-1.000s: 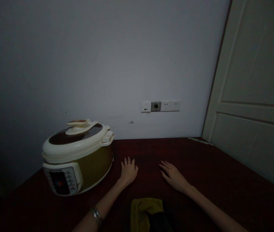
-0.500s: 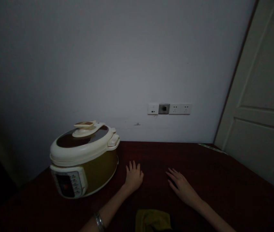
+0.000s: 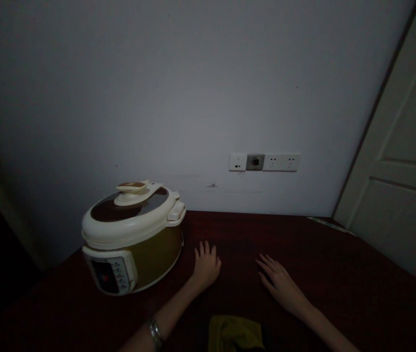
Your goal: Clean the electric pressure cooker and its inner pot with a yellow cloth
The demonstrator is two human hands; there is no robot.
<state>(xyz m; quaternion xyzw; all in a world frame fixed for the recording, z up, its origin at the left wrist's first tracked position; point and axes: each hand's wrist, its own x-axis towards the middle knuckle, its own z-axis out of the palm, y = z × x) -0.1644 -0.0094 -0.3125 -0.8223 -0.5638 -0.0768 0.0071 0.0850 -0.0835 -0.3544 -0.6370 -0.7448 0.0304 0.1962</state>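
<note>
My left hand [image 3: 207, 266] lies palm down on the dark red table [image 3: 237, 234], fingers spread and holding nothing. Just left of it stands an electric pressure cooker [image 3: 158, 256] with a cream lid, an olive-gold body and a control panel on its front; the hand is apart from it. On the right, my right hand [image 3: 278, 281] rests on the tabletop with its fingers stretched out and nothing in them. Between my forearms, at the bottom edge of the view, is a crumpled olive-yellow cloth [image 3: 235, 330], partly cut off. A silvery bracelet [image 3: 155, 332] circles my left wrist.
Behind the table rises a pale wall with a row of switches and sockets [image 3: 264, 162]. A panelled door [image 3: 405, 146] stands at the right. A thin pale strip [image 3: 330, 225] lies along the table's far right edge. The room is dim.
The view has shifted slightly, so the cooker, hands and sockets all appear a little farther right. Both hands stay in place on the table.
</note>
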